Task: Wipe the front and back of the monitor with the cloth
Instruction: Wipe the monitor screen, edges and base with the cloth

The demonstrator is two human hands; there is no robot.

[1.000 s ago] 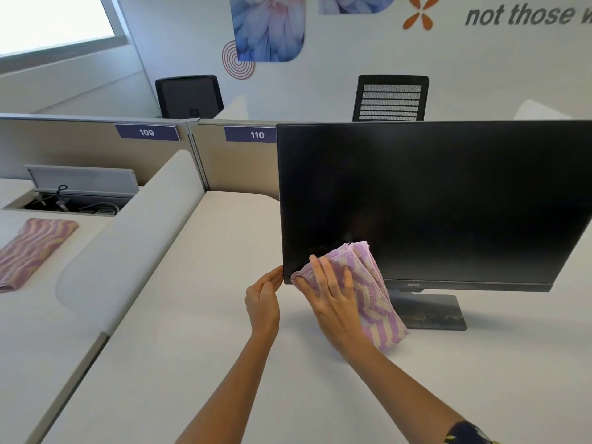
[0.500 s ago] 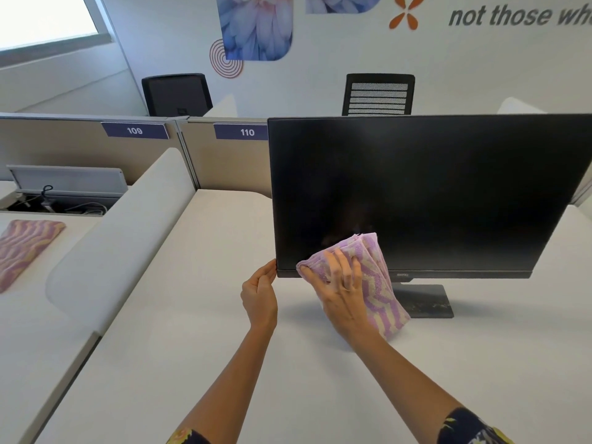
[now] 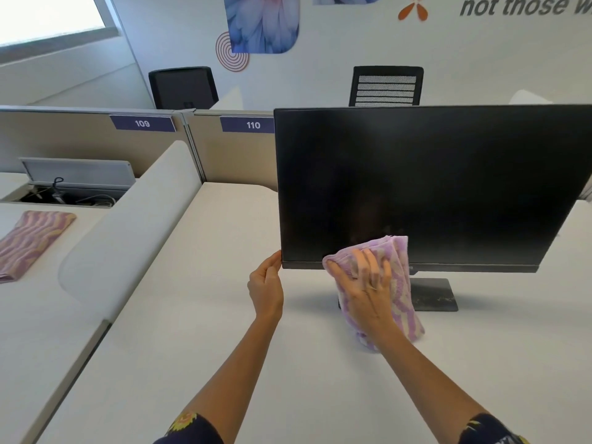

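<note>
A black monitor (image 3: 432, 184) stands on its flat base (image 3: 435, 294) on the white desk, its dark screen facing me. My right hand (image 3: 365, 290) presses a folded purple and cream cloth (image 3: 398, 277) flat against the screen's lower edge, a little left of its middle, fingers spread over the cloth. The cloth's lower end hangs down in front of the base. My left hand (image 3: 266, 288) holds the monitor's bottom left corner between thumb and fingers. The monitor's back is hidden.
A rounded white divider (image 3: 128, 225) separates this desk from the left one, where a second purple cloth (image 3: 30, 241) lies near an open cable tray (image 3: 70, 193). Beige partitions labelled 109 and 110 stand behind. Two black chairs (image 3: 386, 86) sit beyond.
My right hand has slid the cloth rightward along the screen's lower edge, away from the bottom left corner. My left hand has stayed at that corner.
</note>
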